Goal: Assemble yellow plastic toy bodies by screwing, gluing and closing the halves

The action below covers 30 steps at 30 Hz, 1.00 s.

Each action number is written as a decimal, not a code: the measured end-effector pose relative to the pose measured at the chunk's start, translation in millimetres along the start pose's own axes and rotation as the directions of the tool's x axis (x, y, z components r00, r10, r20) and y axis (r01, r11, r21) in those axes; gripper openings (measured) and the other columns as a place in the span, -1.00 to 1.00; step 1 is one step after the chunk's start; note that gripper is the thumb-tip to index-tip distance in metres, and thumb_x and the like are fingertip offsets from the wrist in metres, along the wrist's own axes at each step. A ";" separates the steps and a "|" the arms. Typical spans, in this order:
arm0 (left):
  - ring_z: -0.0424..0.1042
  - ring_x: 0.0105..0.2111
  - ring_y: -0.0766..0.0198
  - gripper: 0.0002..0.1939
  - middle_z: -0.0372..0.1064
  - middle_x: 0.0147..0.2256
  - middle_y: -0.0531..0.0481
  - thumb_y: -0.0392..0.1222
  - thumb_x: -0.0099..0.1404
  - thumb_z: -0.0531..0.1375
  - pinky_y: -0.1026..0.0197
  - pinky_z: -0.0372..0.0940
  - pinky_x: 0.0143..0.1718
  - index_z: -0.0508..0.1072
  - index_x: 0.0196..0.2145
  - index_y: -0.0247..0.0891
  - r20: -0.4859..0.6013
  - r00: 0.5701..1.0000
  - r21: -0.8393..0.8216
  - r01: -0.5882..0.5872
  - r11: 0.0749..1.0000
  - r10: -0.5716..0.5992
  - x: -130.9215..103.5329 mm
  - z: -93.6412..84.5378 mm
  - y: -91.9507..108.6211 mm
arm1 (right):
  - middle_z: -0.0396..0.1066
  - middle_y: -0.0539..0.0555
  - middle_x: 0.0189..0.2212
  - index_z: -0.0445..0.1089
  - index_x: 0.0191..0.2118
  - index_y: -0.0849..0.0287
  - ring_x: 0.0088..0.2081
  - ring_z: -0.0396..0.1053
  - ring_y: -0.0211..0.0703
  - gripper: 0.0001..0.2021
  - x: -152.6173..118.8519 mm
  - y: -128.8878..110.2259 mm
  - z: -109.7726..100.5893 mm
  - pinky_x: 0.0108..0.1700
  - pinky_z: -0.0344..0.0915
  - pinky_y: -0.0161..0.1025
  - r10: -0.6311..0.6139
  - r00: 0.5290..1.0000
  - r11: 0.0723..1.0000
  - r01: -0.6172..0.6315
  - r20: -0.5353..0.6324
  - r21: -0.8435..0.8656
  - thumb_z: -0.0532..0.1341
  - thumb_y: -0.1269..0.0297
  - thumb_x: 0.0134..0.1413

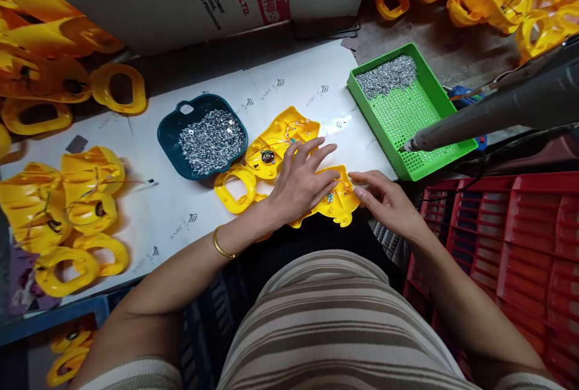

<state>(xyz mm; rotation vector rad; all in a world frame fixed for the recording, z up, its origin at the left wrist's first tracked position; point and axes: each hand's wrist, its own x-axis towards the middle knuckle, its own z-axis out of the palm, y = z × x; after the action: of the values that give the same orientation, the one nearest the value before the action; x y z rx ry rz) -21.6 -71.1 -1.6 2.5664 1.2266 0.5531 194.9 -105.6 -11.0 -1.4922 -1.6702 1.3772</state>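
Near yellow shell sits on surface edge, partly under left hand and right beside right hand. Hollow side up, wires and small board showing; long axis roughly from under left wrist toward right fingers, rounded tab pointing at the wearer's body. Left upper fingers spread, tips pointing away and rightward; can't tell if the lower ones pinch a wire. Right thumb and forefinger slightly apart at shell's right edge; grip unclear.

Far yellow shell, just beyond left fingers, also hollow up, long axis slanting away to the right, speaker at its nearer-left end. Yellow ring left of left fingers. Dark bowl of screws farther left; green tray with more screws beyond right fingers.
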 end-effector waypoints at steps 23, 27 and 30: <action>0.25 0.11 -0.04 -0.77 0.41 0.03 -0.11 -0.03 0.35 0.15 -0.14 0.02 0.09 0.50 -0.21 -0.21 -0.050 0.994 0.066 -0.090 0.994 0.094 -6.4 0.6 8.5 | 0.30 0.06 -0.26 0.41 0.00 0.18 -0.66 0.28 -0.44 -0.50 8.1 -5.8 11.1 -0.67 0.22 -0.38 0.090 0.995 0.987 -0.093 0.034 0.133 0.11 -0.11 0.16; 0.27 0.10 -0.02 -0.78 0.42 0.01 -0.10 -0.06 0.36 0.14 -0.12 0.02 0.09 0.50 -0.24 -0.23 -0.105 0.994 0.085 -0.029 0.996 0.038 -3.8 5.1 8.8 | 0.30 0.06 -0.25 0.41 0.01 0.18 -0.66 0.29 -0.44 -0.51 8.2 -5.5 11.7 -0.66 0.23 -0.37 0.084 0.996 0.988 -0.088 0.041 0.129 0.09 -0.10 0.17; 0.27 0.10 -0.03 -0.78 0.43 -0.01 -0.09 -0.03 0.34 0.16 -0.14 0.01 0.09 0.51 -0.28 -0.21 -0.110 0.994 0.062 0.003 0.998 0.004 -3.2 7.4 6.4 | 0.30 0.06 -0.26 0.40 0.01 0.17 -0.64 0.29 -0.43 -0.52 8.4 -4.3 12.0 -0.65 0.24 -0.38 0.084 0.995 0.988 -0.089 0.046 0.123 0.09 -0.10 0.18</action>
<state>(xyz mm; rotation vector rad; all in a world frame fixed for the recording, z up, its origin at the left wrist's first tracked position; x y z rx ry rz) -15.8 -78.0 -6.6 2.6188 1.2979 0.6757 180.4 -101.4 -13.5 -1.4895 -1.5285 1.5384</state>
